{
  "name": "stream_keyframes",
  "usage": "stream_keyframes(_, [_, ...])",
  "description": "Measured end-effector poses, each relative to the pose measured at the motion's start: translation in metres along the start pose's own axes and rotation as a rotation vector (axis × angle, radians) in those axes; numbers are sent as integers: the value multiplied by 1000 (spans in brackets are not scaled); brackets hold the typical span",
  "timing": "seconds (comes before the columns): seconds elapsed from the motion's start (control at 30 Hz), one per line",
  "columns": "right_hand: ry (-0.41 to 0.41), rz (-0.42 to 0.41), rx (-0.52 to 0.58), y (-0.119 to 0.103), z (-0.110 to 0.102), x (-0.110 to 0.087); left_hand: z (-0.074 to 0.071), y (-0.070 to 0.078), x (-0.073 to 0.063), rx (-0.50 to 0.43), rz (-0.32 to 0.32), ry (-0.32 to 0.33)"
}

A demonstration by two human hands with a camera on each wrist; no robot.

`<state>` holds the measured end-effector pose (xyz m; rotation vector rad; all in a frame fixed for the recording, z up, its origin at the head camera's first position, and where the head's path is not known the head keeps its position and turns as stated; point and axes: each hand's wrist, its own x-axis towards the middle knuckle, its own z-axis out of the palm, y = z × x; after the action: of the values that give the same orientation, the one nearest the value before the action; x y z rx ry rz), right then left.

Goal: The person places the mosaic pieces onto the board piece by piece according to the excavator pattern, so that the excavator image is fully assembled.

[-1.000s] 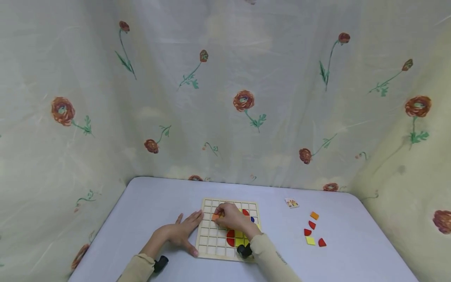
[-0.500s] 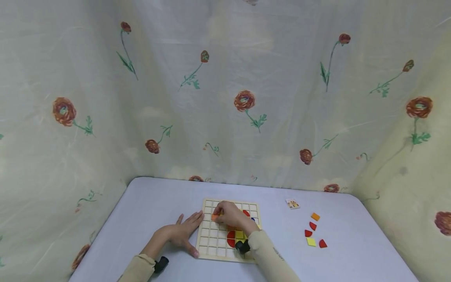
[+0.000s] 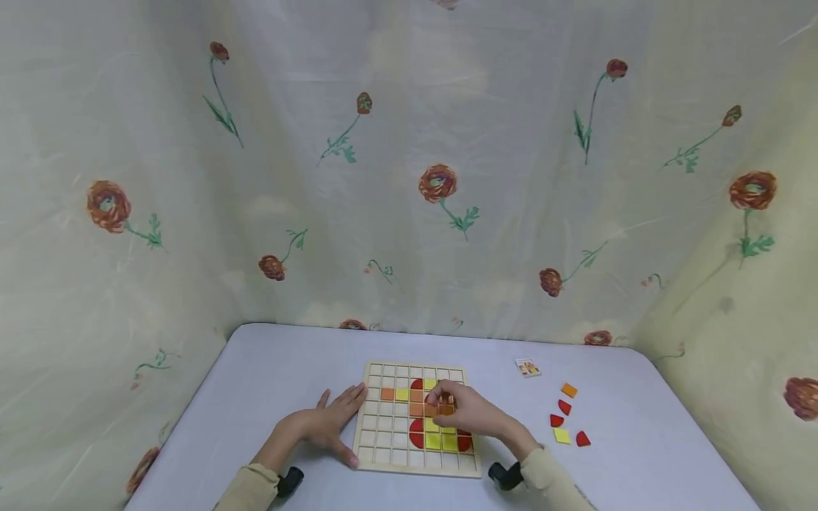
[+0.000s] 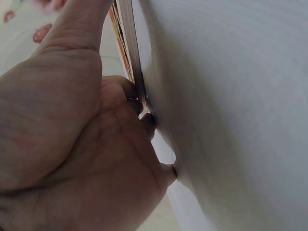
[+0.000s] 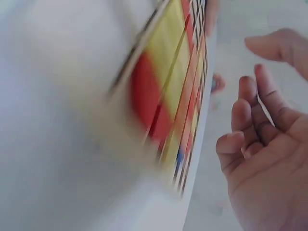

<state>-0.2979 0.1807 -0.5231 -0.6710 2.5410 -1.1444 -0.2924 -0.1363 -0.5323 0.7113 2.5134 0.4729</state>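
Observation:
A wooden grid board (image 3: pixel 383 438) lies on the table, partly filled with red, yellow and orange pieces. My left hand (image 3: pixel 326 426) rests by the board's left side, fingers and thumb spread along its edge. An orange square tile (image 3: pixel 387 394) sits in a left-hand cell beside a yellow square tile (image 3: pixel 402 394). Over the board's right half is my right hand (image 3: pixel 473 410), hiding some pieces. In the right wrist view that hand (image 5: pixel 269 144) has its thumb apart from relaxed fingers and holds nothing. Red rounded pieces (image 3: pixel 417 433) flank yellow tiles lower on the board.
Right of the board lie several loose pieces: an orange square (image 3: pixel 569 389), a yellow square (image 3: pixel 562 436) and red quarter-round pieces (image 3: pixel 583 438). A small printed card (image 3: pixel 527 367) is behind them. A flowered curtain (image 3: pixel 396 213) hangs around the table (image 3: pixel 287 369).
My right hand has let go of the orange square tile, which stays in its cell, and has moved right across the board. The left hand has stayed in place.

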Motion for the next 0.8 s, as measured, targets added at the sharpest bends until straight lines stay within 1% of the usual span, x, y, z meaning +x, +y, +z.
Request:
stream_keyframes(0.07, [3, 53, 10, 12, -12, -19, 0, 0, 0, 1, 1, 0])
stream_keyframes(0.17, [34, 135, 29, 31, -32, -50, -1, 1, -1, -2, 5, 0])
stream_keyframes(0.2, [48, 151, 29, 39, -40, -60, -1, 1, -1, -6, 6, -1])
stream_keyframes(0.37, [131, 165, 37, 83, -77, -112, -1, 2, -2, 1, -3, -1])
stream_keyframes(0.43, [168, 188, 31, 100, -89, -129, -1, 2, -2, 11, -8, 1])
stream_keyframes(0.47, [187, 216, 23, 107, -94, -136, -1, 2, -2, 15, -10, 3])
stream_keyframes(0.57, [233, 301, -15, 124, -106, -151, -1, 2, -2, 18, -14, 7])
stream_keyframes(0.67, [258, 385, -44, 136, -111, -159, -1, 1, -2, 12, -13, 9])
stream_keyframes(0.77, [272, 427, -53, 143, -112, -163, 0, 1, -2, 3, -8, 8])
stream_keyframes(0.8, [268, 414, -59, 145, -113, -164, 0, 1, -2, 0, -6, 9])
